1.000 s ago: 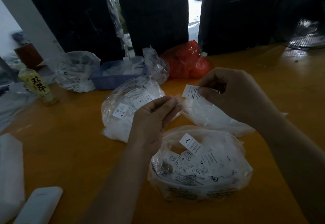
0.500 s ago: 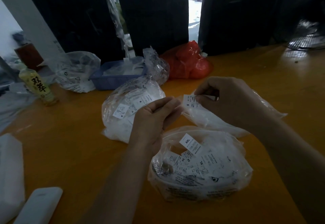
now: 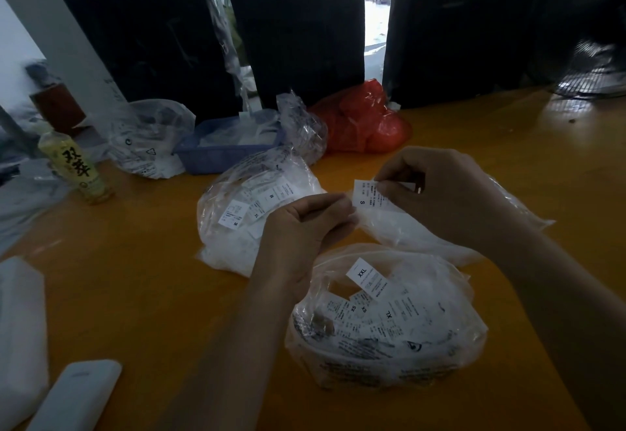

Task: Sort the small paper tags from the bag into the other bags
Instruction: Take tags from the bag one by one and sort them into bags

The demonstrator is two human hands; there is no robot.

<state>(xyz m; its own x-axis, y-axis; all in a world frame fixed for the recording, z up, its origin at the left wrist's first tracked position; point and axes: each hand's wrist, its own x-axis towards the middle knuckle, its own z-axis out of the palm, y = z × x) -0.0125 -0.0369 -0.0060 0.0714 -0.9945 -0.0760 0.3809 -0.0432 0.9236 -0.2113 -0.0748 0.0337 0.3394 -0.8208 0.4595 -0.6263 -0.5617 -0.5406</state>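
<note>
Bag of mixed tags (image 3: pixel 389 325) nearest me on the orange table (image 3: pixel 142 278), an XXL tag on top. Above it my left hand (image 3: pixel 301 230) pinches the mouth of a clear bag (image 3: pixel 406 234). My right hand (image 3: pixel 437 193) pinches an S tag (image 3: pixel 367 195) by its upper right edge, just over that mouth. Further left, an M-tag bag (image 3: pixel 244 213); beyond, a red bag (image 3: pixel 362 122).

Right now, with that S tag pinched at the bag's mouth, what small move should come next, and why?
Probably slide the S tag down into the clear bag and let go. The right hand pinches the tag at the bag's opening, and the left hand grips the bag's edge, seemingly to hold it open.
</note>
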